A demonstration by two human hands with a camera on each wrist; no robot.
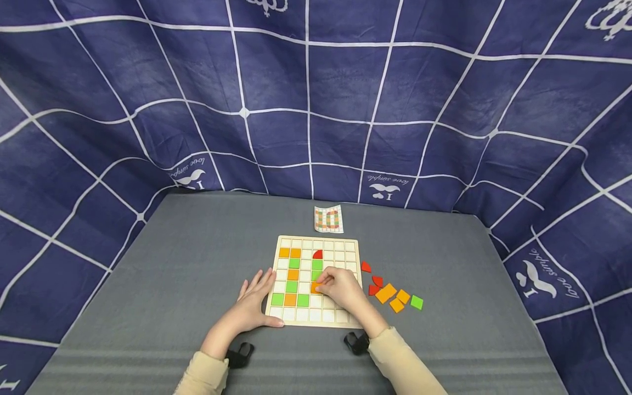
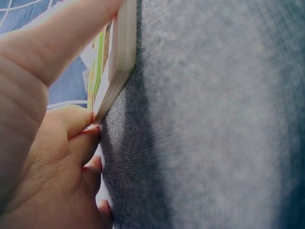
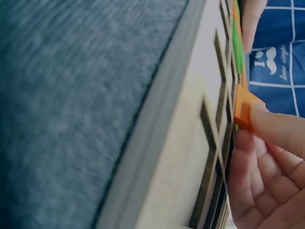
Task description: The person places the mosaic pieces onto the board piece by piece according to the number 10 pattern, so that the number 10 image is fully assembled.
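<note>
A pale wooden grid board point(image 1: 348, 255) lies flat on the grey table. My right hand point(image 1: 342, 285) is over its middle, thumb and fingers pinching an orange square tile point(image 3: 243, 107) close against the grid. In the same column above it sit green tiles point(image 1: 317, 265) and a red quarter-round tile point(image 1: 318, 254). Orange tiles point(image 1: 293, 275) and green ones point(image 1: 292, 287) fill cells in the left part of the board. My left hand point(image 1: 249, 308) rests spread at the board's left side, its fingertips along the edge and the thumb at the near left corner.
Right of the board lie loose red quarter-round tiles point(image 1: 366, 266), orange tiles point(image 1: 386, 293) and a green tile point(image 1: 417, 302). Behind the board a small printed pattern card point(image 1: 328, 219) lies on the table. A blue checked curtain point(image 1: 276, 137) hangs around the table point(image 1: 197, 247).
</note>
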